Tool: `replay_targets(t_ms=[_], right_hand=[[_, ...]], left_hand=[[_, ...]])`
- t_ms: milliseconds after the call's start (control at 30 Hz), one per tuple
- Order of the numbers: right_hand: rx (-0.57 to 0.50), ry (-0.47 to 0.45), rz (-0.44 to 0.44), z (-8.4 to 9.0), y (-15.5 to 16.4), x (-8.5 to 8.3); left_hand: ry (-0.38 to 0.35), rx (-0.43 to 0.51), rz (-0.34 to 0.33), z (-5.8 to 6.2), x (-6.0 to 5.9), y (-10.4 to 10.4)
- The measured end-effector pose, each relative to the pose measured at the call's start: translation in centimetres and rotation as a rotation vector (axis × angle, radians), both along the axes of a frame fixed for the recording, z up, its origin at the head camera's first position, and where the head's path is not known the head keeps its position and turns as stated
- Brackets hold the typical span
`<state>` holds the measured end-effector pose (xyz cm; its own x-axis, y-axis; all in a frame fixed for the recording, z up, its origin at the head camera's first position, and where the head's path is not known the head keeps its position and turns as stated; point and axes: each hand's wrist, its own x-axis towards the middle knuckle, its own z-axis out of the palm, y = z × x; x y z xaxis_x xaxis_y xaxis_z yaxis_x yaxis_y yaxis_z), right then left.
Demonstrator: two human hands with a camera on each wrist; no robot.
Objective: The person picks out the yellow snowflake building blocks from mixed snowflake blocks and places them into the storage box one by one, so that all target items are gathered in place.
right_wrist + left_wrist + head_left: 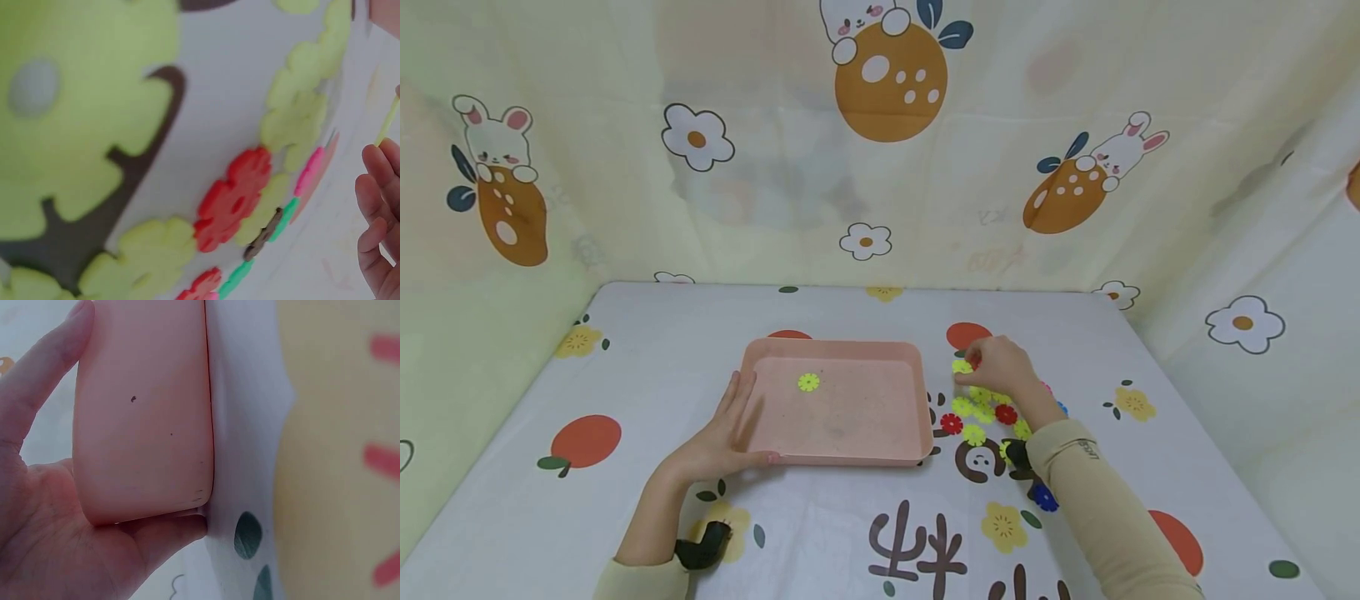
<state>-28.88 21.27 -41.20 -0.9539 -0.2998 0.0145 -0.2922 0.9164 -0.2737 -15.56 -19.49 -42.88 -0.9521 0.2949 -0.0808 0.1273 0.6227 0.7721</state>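
A shallow pink tray [850,417] lies on the table, with one yellow-green flower-shaped plastic disc [808,382] in it. My left hand [718,433] rests against the tray's near left corner, fingers fairly straight along the left side and thumb along the front wall. To the right of the tray, my right hand [1003,367] pinches a thin yellow-green flower disc [388,120], seen edge-on in the right wrist view. Below that hand lie several more yellow-green discs [982,412], red discs [951,424] and a blue disc [1045,497]. The right forearm hides part of the pile.
A white cloth [647,367] printed with fruit, flowers and brown lettering covers the table. Cream patterned curtains [760,192] stand at the back and sides. Green, pink and brown discs [265,234] also show in the right wrist view.
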Motion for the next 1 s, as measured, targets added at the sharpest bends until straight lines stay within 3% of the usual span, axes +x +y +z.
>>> replay_targets(t_ms=[533,1000], right_hand=[[-0.087,0.054,0.103,2.7,-2.8,0.9],[-0.100,0.071,0.174,4.9,-6.7,1.0]], left_hand=[[-0.008,-0.002,0.008,0.1,0.0,0.0],[-0.010,0.016,0.003,0.0,0.0,0.0]])
